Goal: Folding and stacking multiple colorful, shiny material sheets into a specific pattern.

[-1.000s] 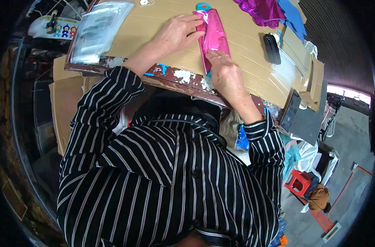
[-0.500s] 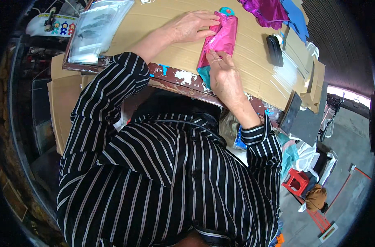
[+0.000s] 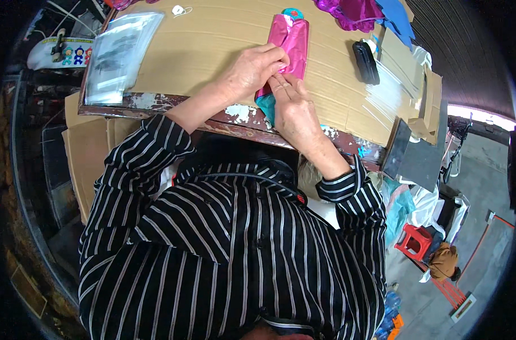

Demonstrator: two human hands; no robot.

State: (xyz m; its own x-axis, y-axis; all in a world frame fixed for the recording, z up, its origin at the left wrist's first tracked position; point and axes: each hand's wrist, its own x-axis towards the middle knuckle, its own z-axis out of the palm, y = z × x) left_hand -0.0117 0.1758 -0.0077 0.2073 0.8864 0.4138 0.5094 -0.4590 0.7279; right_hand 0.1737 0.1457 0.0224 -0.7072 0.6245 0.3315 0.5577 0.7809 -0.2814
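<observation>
1. At a cardboard-topped table, a person's two hands meet over a glossy pink packet (image 3: 292, 38), its thin film creased and shiny, lying lengthwise on the ribbed tan cardboard (image 3: 212, 31).

2. The left hand (image 3: 251, 71) is half closed, fingers curled and tips together against the packet's lower half; the right hand (image 3: 296, 110) is partly open, fingers bunched, their tips beside the left's. Whether either pinches the film or simply presses it is hard to tell, since the fingers cover the spot.

3. Teal material (image 3: 265, 105) protrudes at the packet's near end, beside the right hand; a rounded teal piece (image 3: 292, 12) tops the far end.

4. Flaking white paint marks the worn, dark reddish wooden edge (image 3: 258, 128) nearest the person.

5. To the left lies a stack of clear plastic sleeves (image 3: 119, 59); farther back, a small white disc (image 3: 178, 9) with a looped cord.

6. To the right sit a black oblong case (image 3: 365, 61), slim white rods (image 3: 389, 88), crumpled metallic purple fabric (image 3: 354, 12) and matte blue sheeting (image 3: 398, 22).
</observation>
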